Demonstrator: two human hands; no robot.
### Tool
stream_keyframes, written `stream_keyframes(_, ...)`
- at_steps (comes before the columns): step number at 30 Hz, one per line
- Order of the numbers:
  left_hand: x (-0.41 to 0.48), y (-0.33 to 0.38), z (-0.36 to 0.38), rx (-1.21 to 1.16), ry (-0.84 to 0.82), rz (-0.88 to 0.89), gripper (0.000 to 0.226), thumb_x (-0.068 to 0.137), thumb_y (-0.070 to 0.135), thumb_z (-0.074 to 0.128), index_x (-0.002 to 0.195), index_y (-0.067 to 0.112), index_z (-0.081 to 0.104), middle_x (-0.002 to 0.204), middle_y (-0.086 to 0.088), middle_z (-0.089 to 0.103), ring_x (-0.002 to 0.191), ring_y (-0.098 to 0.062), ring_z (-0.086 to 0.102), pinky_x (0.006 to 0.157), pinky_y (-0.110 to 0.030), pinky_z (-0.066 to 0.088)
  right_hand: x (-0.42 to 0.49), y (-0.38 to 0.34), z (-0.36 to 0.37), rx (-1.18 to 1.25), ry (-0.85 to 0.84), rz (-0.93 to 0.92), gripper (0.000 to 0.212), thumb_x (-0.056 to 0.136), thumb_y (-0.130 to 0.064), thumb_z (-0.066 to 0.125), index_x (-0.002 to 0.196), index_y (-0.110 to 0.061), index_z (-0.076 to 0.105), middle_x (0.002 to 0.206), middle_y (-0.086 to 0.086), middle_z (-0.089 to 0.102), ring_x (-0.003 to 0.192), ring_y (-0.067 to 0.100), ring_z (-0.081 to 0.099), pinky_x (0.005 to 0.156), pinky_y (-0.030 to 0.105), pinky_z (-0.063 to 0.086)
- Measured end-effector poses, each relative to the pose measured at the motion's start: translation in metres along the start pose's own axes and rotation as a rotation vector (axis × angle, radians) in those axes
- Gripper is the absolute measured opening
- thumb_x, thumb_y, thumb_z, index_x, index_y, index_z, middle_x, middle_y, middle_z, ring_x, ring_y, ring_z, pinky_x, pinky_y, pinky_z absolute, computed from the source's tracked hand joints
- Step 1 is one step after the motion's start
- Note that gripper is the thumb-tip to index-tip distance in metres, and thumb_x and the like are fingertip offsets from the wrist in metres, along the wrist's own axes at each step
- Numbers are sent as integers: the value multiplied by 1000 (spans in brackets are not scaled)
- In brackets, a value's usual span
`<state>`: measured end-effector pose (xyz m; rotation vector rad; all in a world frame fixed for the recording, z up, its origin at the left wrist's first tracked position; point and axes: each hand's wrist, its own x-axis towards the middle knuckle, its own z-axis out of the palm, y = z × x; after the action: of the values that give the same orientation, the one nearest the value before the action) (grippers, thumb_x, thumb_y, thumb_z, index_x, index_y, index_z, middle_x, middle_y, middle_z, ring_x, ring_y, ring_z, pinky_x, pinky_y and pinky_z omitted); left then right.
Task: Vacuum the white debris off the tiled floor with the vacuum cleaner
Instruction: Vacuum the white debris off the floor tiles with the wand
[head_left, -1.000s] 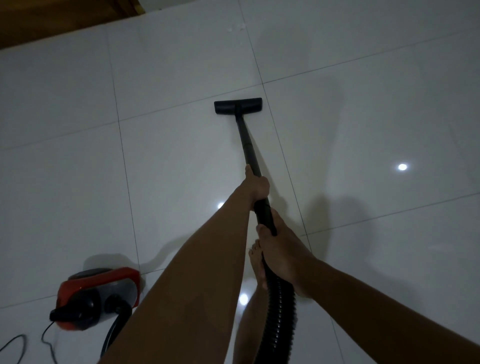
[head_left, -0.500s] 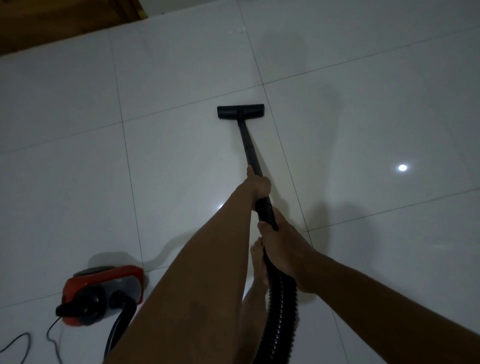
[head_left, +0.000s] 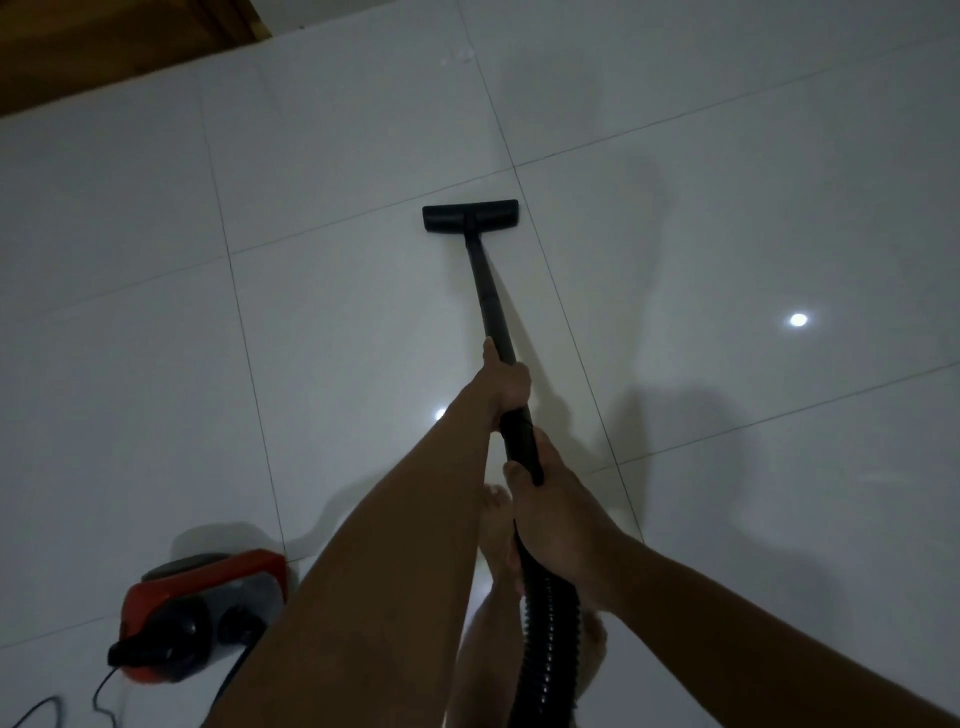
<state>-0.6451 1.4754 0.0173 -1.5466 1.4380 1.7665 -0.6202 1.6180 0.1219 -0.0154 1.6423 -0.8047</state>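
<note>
Nearest, the right hand (head_left: 558, 525) is closed around the wand's lower end, where the ribbed hose (head_left: 545, 649) joins. The red canister vacuum (head_left: 208, 613) sits on the tiled floor (head_left: 337, 338) at lower left. Farther along, the left hand (head_left: 505, 382) is clenched around the black wand (head_left: 488, 296). The floor nozzle (head_left: 470, 216) lies flat on a tile. White debris (head_left: 457, 57) lies well beyond it.

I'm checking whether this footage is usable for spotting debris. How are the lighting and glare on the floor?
Head view: dim overall, with bright lamp reflections on the glossy tiled floor; soft shadows fall right of the vacuum wand; grout lines bow from the wide-angle lens; faint white specks near the top are barely distinguishable from the tile.
</note>
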Motion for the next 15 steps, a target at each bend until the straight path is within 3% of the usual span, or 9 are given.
stream_keyframes(7,40,61,-33,35,-8,11,74,104,21,36,152,36,-18,136,-15,45,79,-23,51,74,-38,47,48,-59,-7,-69,40,-73,51,111,-35,38,157,-46,22,78,4,61,42,1,56,40,15,44)
stream_keyframes(15,80,111,-51,-4,-5,32,73,104,22,35,153,36,-17,133,-14,47,80,-23,52,69,-37,47,89,-109,-20,-59,44,-35,53,110,-36,39,158,-49,19,84,5,62,51,10,57,41,16,45)
